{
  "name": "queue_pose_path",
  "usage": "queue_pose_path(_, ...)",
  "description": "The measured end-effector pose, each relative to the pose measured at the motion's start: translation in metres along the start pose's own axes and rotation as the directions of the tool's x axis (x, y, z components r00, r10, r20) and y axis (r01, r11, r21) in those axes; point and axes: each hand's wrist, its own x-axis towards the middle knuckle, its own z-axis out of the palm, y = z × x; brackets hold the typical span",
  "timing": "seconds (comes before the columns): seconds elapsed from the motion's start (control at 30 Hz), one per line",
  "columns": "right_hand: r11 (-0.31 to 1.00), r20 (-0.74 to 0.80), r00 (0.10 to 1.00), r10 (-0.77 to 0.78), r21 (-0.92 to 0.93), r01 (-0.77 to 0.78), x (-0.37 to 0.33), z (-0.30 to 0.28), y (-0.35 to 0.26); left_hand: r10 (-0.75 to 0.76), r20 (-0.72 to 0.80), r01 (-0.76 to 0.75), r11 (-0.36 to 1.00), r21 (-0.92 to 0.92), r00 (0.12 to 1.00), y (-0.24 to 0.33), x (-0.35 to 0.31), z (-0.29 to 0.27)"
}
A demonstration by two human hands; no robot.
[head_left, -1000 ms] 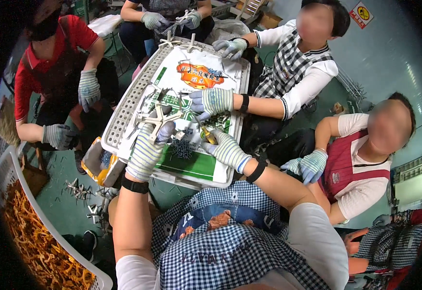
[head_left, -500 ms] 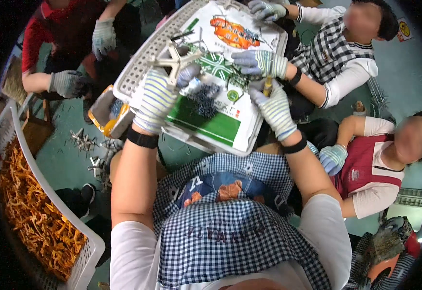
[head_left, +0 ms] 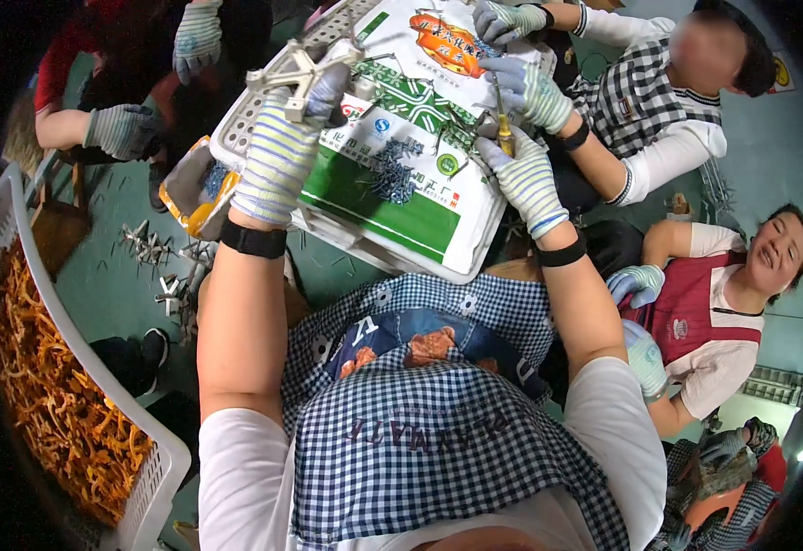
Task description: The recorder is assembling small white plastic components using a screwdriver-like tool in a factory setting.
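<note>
My left hand (head_left: 280, 165), in a striped knit glove, is closed around a pale grey star-shaped part (head_left: 299, 75) with several arms, raised over the left side of the crate. In my gloved right hand (head_left: 528, 182) is a screwdriver (head_left: 504, 129) with a yellow handle, its thin shaft tilted up and away from me. Between my hands, a printed white and green sack (head_left: 429, 225) lies flat over the crate. A small heap of blue-grey slender pieces (head_left: 394, 173) rests on it, with loose dark thin strips (head_left: 457, 129) farther back.
Below the sack is a white perforated crate (head_left: 236, 129). A cut-open yellow and white container (head_left: 201, 197) adjoins its left side. More star-shaped parts (head_left: 149, 246) lie on the floor. A large bin (head_left: 144, 432) of orange-brown pieces stands left. Co-workers' gloved hands (head_left: 530, 92) work close by.
My left hand has moved up and left with the star-shaped part, which is turned differently. My right hand has risen slightly, and the screwdriver's shaft now shows. The co-worker at right has turned their head.
</note>
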Motion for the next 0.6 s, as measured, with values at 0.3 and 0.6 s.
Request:
queue_pose_path(0.3,0.992,0.187,0.982,-0.006,-0.124,0.029,0.028,0.031,-0.004,0.131,-0.249,-0.179,0.967,-0.182,0.96,-0.021,0.01,-0.002)
queue_pose_path(0.6,0.792,0.243,0.955,-0.168,-0.544,0.278,0.081,0.09,-0.033,0.255,-0.039,-0.199,0.834,0.514,0.966,-0.09,0.011,-0.015)
